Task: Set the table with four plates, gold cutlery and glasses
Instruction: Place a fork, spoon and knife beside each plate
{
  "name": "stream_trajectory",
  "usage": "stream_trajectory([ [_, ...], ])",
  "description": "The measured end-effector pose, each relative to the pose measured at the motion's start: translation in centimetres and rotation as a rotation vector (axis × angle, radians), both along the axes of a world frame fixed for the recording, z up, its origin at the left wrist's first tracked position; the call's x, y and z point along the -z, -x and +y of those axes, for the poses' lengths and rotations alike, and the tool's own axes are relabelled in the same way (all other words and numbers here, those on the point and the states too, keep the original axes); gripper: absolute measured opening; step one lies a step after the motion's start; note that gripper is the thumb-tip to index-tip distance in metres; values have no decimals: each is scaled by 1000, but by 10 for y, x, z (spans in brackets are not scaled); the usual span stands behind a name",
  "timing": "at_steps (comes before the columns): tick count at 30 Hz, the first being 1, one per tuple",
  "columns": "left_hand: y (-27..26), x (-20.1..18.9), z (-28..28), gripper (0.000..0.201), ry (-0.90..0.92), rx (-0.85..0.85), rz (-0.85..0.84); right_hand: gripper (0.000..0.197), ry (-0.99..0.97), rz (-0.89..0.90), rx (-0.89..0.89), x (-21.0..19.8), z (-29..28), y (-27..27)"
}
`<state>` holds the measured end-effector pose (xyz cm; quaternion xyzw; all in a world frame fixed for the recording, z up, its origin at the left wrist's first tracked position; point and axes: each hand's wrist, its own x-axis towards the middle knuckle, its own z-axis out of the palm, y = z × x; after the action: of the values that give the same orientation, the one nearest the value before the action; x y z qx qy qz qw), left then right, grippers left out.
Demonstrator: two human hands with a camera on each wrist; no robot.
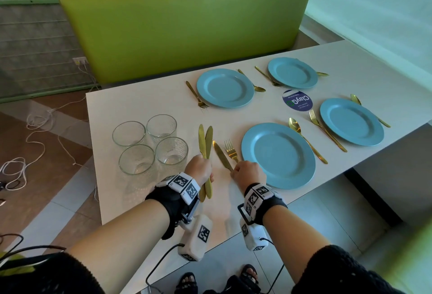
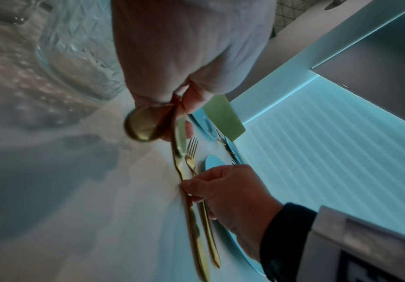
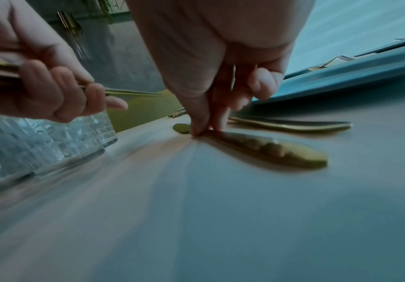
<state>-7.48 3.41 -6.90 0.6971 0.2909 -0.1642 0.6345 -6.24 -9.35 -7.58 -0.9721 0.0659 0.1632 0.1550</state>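
Four blue plates lie on the white table point(image 1: 145, 195); the nearest plate point(image 1: 278, 155) has a gold fork point(image 1: 231, 151) on its left and a spoon point(image 1: 306, 141) on its right. My left hand point(image 1: 201, 169) grips two gold knives point(image 1: 205, 141), blades pointing away. My right hand point(image 1: 245, 173) pinches another gold knife point(image 1: 219, 155) that lies flat on the table beside the fork. In the right wrist view its fingertips point(image 3: 200, 127) bear on that knife point(image 3: 269, 148). The other three plates each have a fork and a spoon.
A cluster of clear glasses point(image 1: 149, 144) stands just left of my left hand. A round blue sticker point(image 1: 297, 100) sits between the plates. A green bench back point(image 1: 182, 29) runs along the table's far side. Cables lie on the floor point(image 1: 35, 130) to the left.
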Motion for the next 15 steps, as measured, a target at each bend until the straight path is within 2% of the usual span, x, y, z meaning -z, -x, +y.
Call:
stream_trajectory([
  [3,0,0,2,17,-17,0,-19,23,-33,3,22,0,-2,1],
  [7,-3,5,4,17,-44,8,-25,19,-88,23,93,1,-10,7],
  [15,-7,6,-1,16,-64,31,-20,17,-87,4,88,3,-11,11],
])
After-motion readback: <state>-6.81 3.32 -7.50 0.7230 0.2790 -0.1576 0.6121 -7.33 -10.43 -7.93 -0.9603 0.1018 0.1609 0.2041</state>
